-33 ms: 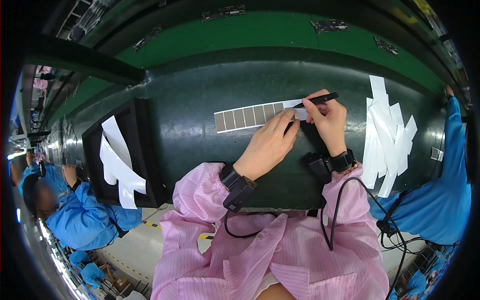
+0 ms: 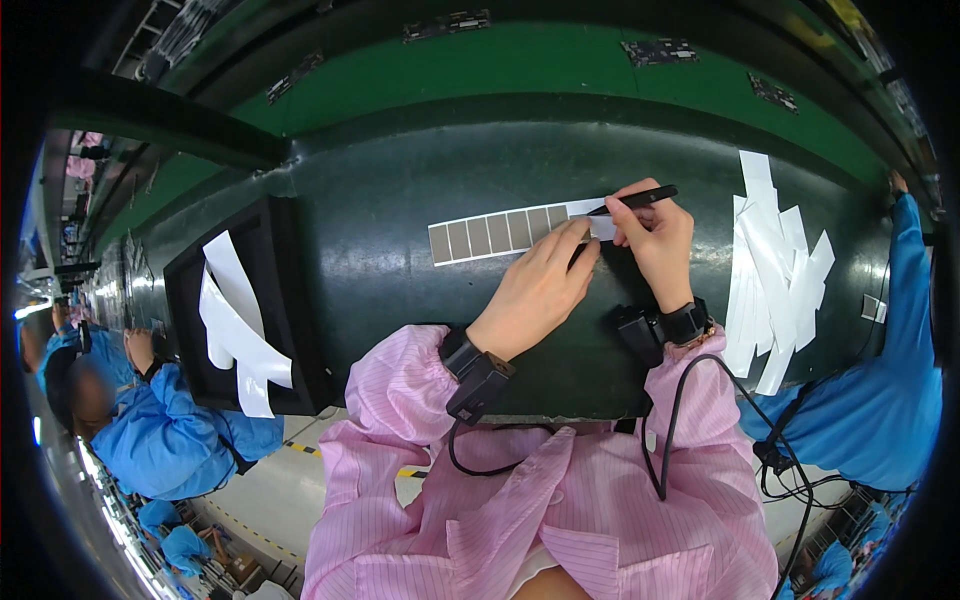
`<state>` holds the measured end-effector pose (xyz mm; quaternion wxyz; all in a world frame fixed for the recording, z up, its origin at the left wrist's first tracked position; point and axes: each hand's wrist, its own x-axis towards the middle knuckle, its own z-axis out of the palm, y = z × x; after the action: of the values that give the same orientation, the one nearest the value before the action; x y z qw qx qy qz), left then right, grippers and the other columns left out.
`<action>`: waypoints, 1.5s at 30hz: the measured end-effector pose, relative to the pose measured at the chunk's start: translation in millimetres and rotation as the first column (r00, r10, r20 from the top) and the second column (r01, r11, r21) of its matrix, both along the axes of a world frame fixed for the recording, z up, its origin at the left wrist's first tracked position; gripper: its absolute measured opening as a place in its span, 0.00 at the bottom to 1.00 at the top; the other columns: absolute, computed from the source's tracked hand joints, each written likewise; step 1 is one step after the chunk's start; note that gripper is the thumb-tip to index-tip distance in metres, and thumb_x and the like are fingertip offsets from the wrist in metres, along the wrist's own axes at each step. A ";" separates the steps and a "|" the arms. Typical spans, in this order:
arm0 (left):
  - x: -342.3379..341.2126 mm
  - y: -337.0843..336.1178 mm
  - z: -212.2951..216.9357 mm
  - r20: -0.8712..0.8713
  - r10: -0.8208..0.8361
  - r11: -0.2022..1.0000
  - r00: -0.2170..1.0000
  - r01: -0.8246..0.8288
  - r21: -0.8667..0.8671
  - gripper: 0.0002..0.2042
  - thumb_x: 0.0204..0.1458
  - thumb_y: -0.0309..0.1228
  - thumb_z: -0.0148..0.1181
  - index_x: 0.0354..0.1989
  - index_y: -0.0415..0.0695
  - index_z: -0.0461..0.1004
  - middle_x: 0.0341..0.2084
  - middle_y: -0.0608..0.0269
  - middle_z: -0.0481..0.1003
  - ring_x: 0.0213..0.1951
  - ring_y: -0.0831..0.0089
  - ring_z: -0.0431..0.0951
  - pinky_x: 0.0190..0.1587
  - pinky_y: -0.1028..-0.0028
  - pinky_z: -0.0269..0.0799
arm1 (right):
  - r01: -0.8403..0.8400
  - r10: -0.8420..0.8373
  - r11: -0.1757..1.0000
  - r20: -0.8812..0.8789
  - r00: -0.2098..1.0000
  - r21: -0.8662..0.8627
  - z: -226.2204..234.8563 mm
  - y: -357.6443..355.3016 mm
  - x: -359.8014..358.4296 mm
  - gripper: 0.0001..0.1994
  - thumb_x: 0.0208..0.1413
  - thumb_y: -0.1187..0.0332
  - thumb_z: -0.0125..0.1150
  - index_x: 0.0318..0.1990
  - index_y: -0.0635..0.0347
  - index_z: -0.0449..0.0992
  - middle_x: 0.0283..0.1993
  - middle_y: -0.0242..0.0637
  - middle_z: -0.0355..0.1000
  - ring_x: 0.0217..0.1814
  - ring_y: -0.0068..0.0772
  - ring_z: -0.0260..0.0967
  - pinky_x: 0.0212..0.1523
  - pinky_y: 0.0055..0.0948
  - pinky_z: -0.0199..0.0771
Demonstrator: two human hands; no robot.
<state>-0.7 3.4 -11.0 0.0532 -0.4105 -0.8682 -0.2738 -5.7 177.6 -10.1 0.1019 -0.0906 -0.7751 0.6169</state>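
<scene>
A white backing strip with a row of grey-brown rectangular stickers [image 2: 477,236] lies slightly tilted on the dark green bench. My left hand [image 2: 535,287] reaches over its right part, fingers bent and close together, the tips holding the strip down. Between index finger and thumb there is a small gap. In my right hand [image 2: 656,240] are slim black tweezers [image 2: 650,197], pinched like a pen. Their point meets the strip's bare white end [image 2: 603,224], right beside my left fingertips. Whether the tip grips a sticker is hidden by the fingers.
A black tray [image 2: 302,300] at the left holds several white strips [image 2: 235,310]. More white strips [image 2: 765,275] are heaped at the right. Circuit boards [image 2: 658,52] lie on the green surface beyond. Co-workers in blue [image 2: 170,440] sit on both sides. Cables [image 2: 665,440] hang from my wrist units.
</scene>
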 end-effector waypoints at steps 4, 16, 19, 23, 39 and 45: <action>-1.7 0.1 1.4 -0.008 -0.011 1.000 1.000 0.011 0.001 0.19 0.48 0.26 0.60 0.50 0.37 0.69 0.51 0.55 0.66 0.55 0.60 0.68 0.53 0.66 0.69 | 0.009 -0.009 1.000 0.000 1.000 -0.020 -0.9 -0.1 -0.7 0.05 0.53 0.73 0.64 0.31 0.65 0.74 0.19 0.31 0.71 0.18 0.15 0.67 0.19 0.17 0.64; -6.8 0.4 1.6 -0.011 -0.011 1.000 1.000 0.011 0.005 0.19 0.48 0.27 0.60 0.50 0.37 0.69 0.51 0.55 0.67 0.55 0.60 0.68 0.54 0.67 0.69 | 0.022 -0.022 0.998 -0.004 1.000 -0.055 -1.0 0.8 -4.9 0.06 0.53 0.73 0.64 0.32 0.65 0.74 0.19 0.29 0.71 0.18 0.14 0.66 0.19 0.16 0.63; -7.1 0.1 3.7 0.002 -0.015 1.000 1.000 0.015 0.004 0.19 0.48 0.27 0.60 0.50 0.37 0.69 0.51 0.56 0.67 0.56 0.60 0.67 0.54 0.67 0.69 | 0.010 -0.009 0.997 0.014 1.000 -0.073 0.1 2.6 -5.7 0.05 0.54 0.73 0.64 0.32 0.65 0.74 0.20 0.30 0.71 0.18 0.14 0.66 0.19 0.16 0.63; -7.8 -0.5 0.8 -0.006 -0.018 1.000 1.000 0.018 -0.001 0.19 0.48 0.27 0.60 0.50 0.37 0.69 0.51 0.55 0.66 0.56 0.60 0.67 0.54 0.67 0.69 | -0.014 0.016 0.997 0.028 0.999 -0.073 1.7 3.5 -5.3 0.05 0.54 0.74 0.63 0.33 0.65 0.74 0.21 0.30 0.71 0.20 0.14 0.67 0.20 0.16 0.63; -8.6 -1.0 0.8 0.031 -0.023 1.000 0.999 0.022 0.020 0.19 0.48 0.28 0.60 0.50 0.37 0.69 0.52 0.56 0.67 0.57 0.61 0.66 0.55 0.66 0.68 | -0.026 0.026 1.000 0.001 1.000 -0.014 1.4 1.6 -4.9 0.05 0.53 0.74 0.64 0.32 0.66 0.75 0.22 0.31 0.72 0.20 0.15 0.68 0.21 0.17 0.65; -8.5 -1.0 2.5 0.049 -0.026 0.999 0.998 0.024 0.041 0.20 0.48 0.27 0.61 0.50 0.37 0.69 0.52 0.55 0.67 0.56 0.60 0.67 0.55 0.66 0.68 | -0.018 0.020 0.999 -0.043 0.999 0.052 -0.8 -0.8 -5.8 0.05 0.53 0.74 0.64 0.32 0.65 0.75 0.21 0.31 0.72 0.19 0.15 0.67 0.20 0.18 0.64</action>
<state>-9.2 2.4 -8.5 0.0363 -0.4133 -0.8583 -0.3020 -11.6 176.8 -10.8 0.1151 -0.0671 -0.7891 0.5996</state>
